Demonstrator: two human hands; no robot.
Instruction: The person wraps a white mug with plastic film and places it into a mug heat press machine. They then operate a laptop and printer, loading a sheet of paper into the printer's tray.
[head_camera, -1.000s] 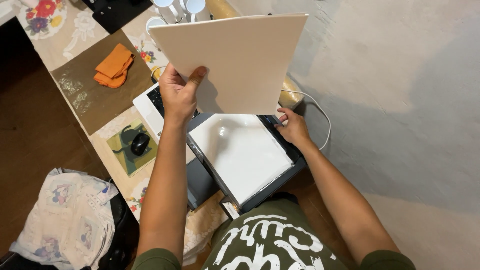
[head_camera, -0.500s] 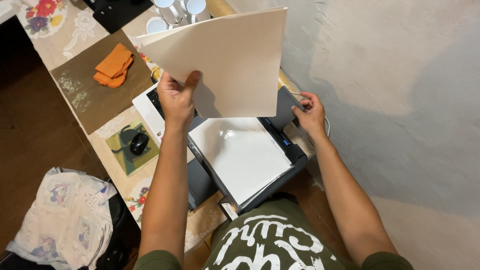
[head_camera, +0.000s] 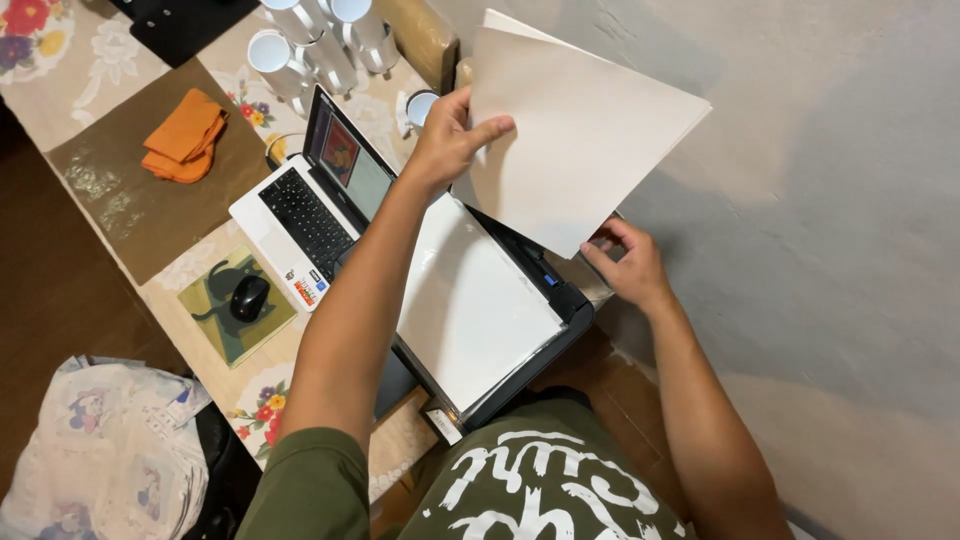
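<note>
While the left hand pinches a sheaf of paper by its left edge, thumb over the front, at the upper centre, the right hand curls loosely under its lower corner, apparently holding nothing firmly. Held so thinly, the sheets could fan and slip onto the printer or knock the mugs beside the laptop.
</note>
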